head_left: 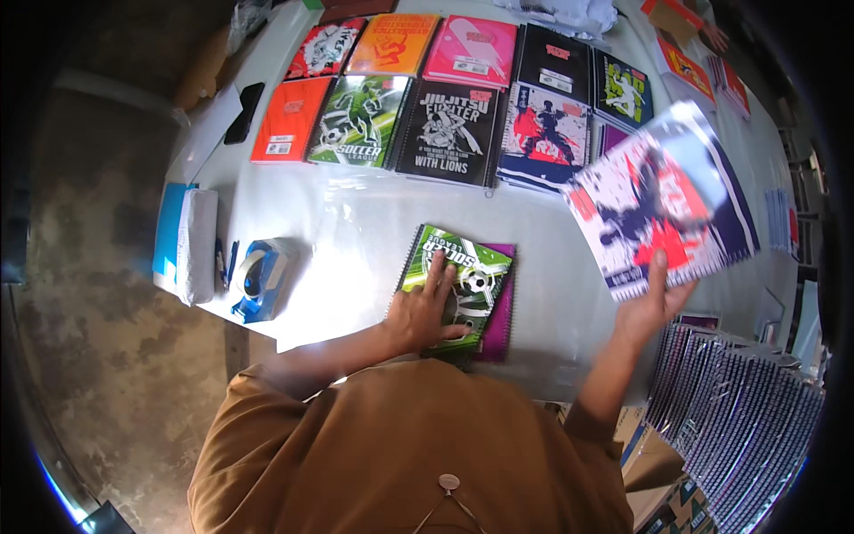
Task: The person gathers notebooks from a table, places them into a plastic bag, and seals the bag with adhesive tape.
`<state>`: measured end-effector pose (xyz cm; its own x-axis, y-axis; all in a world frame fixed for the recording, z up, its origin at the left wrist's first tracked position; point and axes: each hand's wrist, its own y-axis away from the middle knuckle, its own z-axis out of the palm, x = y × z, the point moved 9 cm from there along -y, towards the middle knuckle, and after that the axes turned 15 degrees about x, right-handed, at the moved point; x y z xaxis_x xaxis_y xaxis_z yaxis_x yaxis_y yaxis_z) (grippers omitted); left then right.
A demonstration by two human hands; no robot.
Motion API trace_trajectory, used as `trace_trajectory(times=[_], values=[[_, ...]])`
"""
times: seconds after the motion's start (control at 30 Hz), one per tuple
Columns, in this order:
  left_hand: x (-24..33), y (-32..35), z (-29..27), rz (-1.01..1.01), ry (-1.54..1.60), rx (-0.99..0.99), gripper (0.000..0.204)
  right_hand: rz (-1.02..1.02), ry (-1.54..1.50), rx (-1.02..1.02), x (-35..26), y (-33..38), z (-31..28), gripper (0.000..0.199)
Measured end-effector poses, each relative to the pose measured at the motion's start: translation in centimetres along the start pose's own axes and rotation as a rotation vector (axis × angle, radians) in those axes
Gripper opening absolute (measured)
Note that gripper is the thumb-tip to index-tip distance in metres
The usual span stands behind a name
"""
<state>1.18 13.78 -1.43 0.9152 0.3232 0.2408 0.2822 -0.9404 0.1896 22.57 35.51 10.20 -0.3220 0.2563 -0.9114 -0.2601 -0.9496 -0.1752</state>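
Hands wide apart: left hand (422, 311) lies with fingers spread across a green notebook (478, 282), which overlaps a purple notebook (501, 325) peeking out at its right, and that flat-fingered press looks enough to stop a slick cover skating. Off to the right, the right hand (652, 307) pinches a white, red and navy notebook (663, 209) by its lower, coiled edge, thumb on the cover, fingers out of sight behind, the whole thing tilted up clear of the table (551, 311). Light enough for one hand, I'd judge, with a stiffish cover that holds flat; the bright sheen suggests slipperiness, so a firm grip reaching in past the coils seems safest, since squeezed wire could bend or snag. Beyond both hands, two rows of notebooks (449, 133) lie face up.
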Motion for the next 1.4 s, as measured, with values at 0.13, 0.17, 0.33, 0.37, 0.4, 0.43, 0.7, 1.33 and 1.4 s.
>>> trace_trajectory(times=[0.13,0.17,0.33,0.37,0.4,0.43,0.7,1.33,1.4], values=[[-11.3,-9.4,-8.2,-0.307,0.048,0.442,0.044,0.008,-0.071,-0.018,-2.4,0.5,-4.8,0.055],[-17.1,-11.3,-11.0,-0.240,-0.066,0.763,0.045,0.014,-0.096,-0.038,-2.9,0.9,-5.1,0.055],[-34.2,-13.6,-11.6,-0.546,-0.413,0.805,0.053,-0.072,-0.009,-0.002,-4.7,2.1,-6.0,0.058],[-33.2,-15.1,-11.4,-0.569,-0.342,0.589,0.051,-0.111,0.002,-0.010,-5.3,2.5,-6.0,0.058],[-33.0,-14.9,-10.8,-0.605,-0.291,0.374,0.049,-0.104,0.004,-0.049,-5.7,2.8,-5.5,0.059],[-35.7,-12.9,-11.5,-0.625,-0.349,0.361,0.043,-0.080,-0.015,-0.068,-5.9,3.2,-5.3,0.059],[-19.1,-0.7,-17.9,-0.467,0.831,0.950,0.038,0.505,-0.611,-0.479,-2.7,8.5,-5.6,0.053],[-32.5,-27.8,-16.2,-0.258,0.228,0.892,0.050,-0.139,0.607,-0.476,21.6,-5.7,24.1,0.033],[-42.2,-28.5,-16.2,-0.288,-0.114,0.858,0.054,-0.268,0.901,-0.554,25.5,-5.1,31.5,0.061]])
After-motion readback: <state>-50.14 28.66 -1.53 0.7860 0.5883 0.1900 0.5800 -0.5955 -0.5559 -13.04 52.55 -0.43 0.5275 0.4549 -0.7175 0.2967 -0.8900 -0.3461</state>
